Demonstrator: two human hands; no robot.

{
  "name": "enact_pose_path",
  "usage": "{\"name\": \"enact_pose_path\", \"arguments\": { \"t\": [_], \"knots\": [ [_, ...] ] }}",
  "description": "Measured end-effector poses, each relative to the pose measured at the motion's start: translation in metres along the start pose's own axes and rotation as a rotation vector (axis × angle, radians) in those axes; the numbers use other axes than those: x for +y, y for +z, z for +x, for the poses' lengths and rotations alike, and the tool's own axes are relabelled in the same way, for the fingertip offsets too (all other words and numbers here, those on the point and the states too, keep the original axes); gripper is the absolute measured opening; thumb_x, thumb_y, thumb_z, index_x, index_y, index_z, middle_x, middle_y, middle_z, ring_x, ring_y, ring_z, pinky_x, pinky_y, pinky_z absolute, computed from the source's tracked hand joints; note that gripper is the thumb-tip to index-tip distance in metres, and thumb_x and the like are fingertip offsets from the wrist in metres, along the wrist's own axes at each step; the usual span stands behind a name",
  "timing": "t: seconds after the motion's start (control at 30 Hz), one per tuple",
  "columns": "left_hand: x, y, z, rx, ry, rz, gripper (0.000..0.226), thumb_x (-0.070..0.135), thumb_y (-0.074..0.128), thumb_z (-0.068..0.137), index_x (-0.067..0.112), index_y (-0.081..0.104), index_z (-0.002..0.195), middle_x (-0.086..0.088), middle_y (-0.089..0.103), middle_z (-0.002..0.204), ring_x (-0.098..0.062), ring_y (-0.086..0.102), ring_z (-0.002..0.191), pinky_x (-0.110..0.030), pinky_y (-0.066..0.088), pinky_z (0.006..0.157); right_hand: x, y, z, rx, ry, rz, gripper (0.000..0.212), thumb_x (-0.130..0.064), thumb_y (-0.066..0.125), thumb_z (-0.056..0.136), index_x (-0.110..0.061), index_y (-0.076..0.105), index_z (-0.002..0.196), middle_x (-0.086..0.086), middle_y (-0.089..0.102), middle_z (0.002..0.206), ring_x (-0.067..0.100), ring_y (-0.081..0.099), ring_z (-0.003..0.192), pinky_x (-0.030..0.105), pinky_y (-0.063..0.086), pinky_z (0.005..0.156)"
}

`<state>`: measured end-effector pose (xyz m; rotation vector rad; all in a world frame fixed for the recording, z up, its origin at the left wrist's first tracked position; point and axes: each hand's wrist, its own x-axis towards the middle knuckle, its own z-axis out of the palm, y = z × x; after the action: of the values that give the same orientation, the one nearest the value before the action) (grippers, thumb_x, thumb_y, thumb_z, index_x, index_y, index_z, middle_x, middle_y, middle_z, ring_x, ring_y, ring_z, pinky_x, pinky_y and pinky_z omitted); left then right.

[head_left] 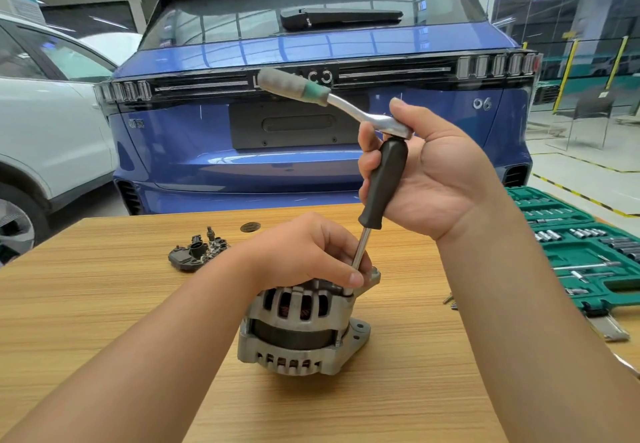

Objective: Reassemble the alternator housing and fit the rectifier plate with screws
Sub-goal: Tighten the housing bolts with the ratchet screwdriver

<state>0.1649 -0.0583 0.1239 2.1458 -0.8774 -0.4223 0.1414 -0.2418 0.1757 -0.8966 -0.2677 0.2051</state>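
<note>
Alternator [301, 325] stands upright near the middle of the wooden counter [104, 321], finned housing halves stacked, copper windings visible through the slots. Left hand [308, 252] rests on top of the housing, fingers curled, thumb and fingertips pinching the steel shaft of the driver [382, 186] just above the housing edge. Right hand [429, 179] wraps the driver's black handle, tilted slightly; thumb up against the ratchet [332, 103] head seated on the handle top, ratchet grip pointing up-left. Rectifier plate [197, 252] lies on the counter behind-left of the alternator, apart from it. Loose screws [450, 300] lie right of it. Green socket case [581, 252] open at the right edge. Blue car [311, 61] behind.
</note>
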Motion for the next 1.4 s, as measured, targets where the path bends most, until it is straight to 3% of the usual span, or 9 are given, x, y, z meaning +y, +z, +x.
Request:
{"name": "enact_pose_path", "arguments": {
  "t": [0.13, 0.37, 0.57, 0.73, 0.97, 1.07, 1.17, 1.3, 1.4],
  "knots": [
    [0.0, -0.001, 0.001, -0.009, 0.009, 0.009, 0.022, 0.022, 0.078, 0.086, 0.043, 0.078, 0.089, 0.008, 0.079, 0.095, -0.009, 0.074, 0.092, -0.029, 0.053, 0.087, 0.001, 0.003, 0.0, 0.116, -0.034, 0.029, 0.027, -0.039, 0.06, 0.095, -0.017, 0.058, 0.111, 0.0, 0.067, 0.081, 0.012, 0.05, 0.064, 0.025, 0.035, 0.073],
    [0.0, -0.003, -0.001, -0.037, 0.043, -0.051, 0.026, 0.016, 0.078, 0.084, 0.042, 0.079, 0.083, 0.006, 0.079, 0.094, -0.012, 0.075, 0.093, -0.022, 0.056, 0.082, -0.001, -0.002, -0.002, -0.156, 0.142, 0.144, 0.041, -0.034, 0.049, 0.089, -0.005, 0.059, 0.117, 0.003, 0.07, 0.102, 0.015, 0.058, 0.072, 0.029, 0.038, 0.079],
    [-0.003, -0.004, 0.0, -0.043, 0.056, -0.08, 0.023, 0.014, 0.079, 0.083, 0.037, 0.079, 0.087, 0.001, 0.079, 0.093, -0.015, 0.075, 0.091, -0.022, 0.057, 0.081, 0.001, 0.001, -0.001, -0.068, 0.106, 0.339, 0.033, -0.018, 0.063, 0.079, -0.004, 0.06, 0.109, 0.006, 0.066, 0.092, 0.017, 0.06, 0.072, 0.029, 0.045, 0.079],
    [-0.005, -0.003, 0.003, -0.04, 0.062, -0.083, 0.019, 0.017, 0.08, 0.08, 0.036, 0.079, 0.086, -0.004, 0.078, 0.093, -0.022, 0.075, 0.093, -0.031, 0.06, 0.086, 0.002, 0.003, 0.001, 0.129, -0.101, 0.273, 0.023, -0.013, 0.067, 0.072, -0.009, 0.057, 0.092, 0.002, 0.061, 0.068, 0.016, 0.056, 0.055, 0.032, 0.045, 0.07],
    [-0.005, -0.004, 0.0, -0.014, 0.043, -0.087, 0.017, 0.016, 0.081, 0.078, 0.031, 0.078, 0.086, -0.009, 0.078, 0.094, -0.021, 0.075, 0.09, -0.026, 0.059, 0.083, 0.038, 0.019, 0.013, 0.218, -0.581, 0.168, 0.024, -0.002, 0.069, 0.089, -0.02, 0.054, 0.085, 0.0, 0.063, 0.088, 0.012, 0.067, 0.074, 0.029, 0.056, 0.071],
    [-0.003, -0.002, -0.001, 0.007, 0.025, -0.056, 0.015, 0.023, 0.08, 0.077, 0.035, 0.077, 0.086, -0.001, 0.078, 0.091, -0.016, 0.074, 0.088, -0.031, 0.057, 0.086, 0.048, 0.017, 0.014, 0.307, -0.862, -0.142, 0.024, 0.003, 0.067, 0.091, -0.018, 0.056, 0.088, 0.001, 0.063, 0.098, 0.013, 0.065, 0.085, 0.047, 0.057, 0.085],
    [0.0, -0.001, -0.001, 0.014, 0.006, -0.042, 0.014, 0.024, 0.079, 0.08, 0.034, 0.078, 0.09, 0.003, 0.078, 0.093, -0.014, 0.074, 0.089, -0.034, 0.055, 0.087, 0.049, 0.011, 0.016, 0.452, -1.033, -0.39, 0.027, 0.002, 0.066, 0.093, -0.02, 0.055, 0.083, -0.005, 0.062, 0.104, 0.004, 0.065, 0.078, 0.048, 0.058, 0.074],
    [0.0, 0.0, 0.0, 0.062, -0.02, 0.015, 0.015, 0.02, 0.08, 0.087, 0.035, 0.077, 0.088, 0.006, 0.077, 0.09, -0.01, 0.073, 0.085, -0.032, 0.052, 0.084, 0.045, 0.008, 0.018, 0.431, -0.782, -0.27, 0.008, -0.017, 0.058, 0.102, -0.023, 0.063, 0.098, -0.001, 0.069, 0.096, 0.021, 0.073, 0.086, 0.037, 0.059, 0.07],
    [0.0, 0.0, -0.001, 0.062, -0.017, 0.021, 0.015, 0.019, 0.078, 0.088, 0.034, 0.077, 0.087, 0.005, 0.076, 0.087, -0.01, 0.071, 0.083, -0.031, 0.052, 0.083, 0.039, 0.004, 0.017, 0.202, -0.438, 0.0, 0.029, -0.045, 0.041, 0.107, -0.025, 0.058, 0.118, 0.008, 0.076, 0.1, 0.018, 0.07, 0.074, 0.025, 0.049, 0.056]
  ]
}}
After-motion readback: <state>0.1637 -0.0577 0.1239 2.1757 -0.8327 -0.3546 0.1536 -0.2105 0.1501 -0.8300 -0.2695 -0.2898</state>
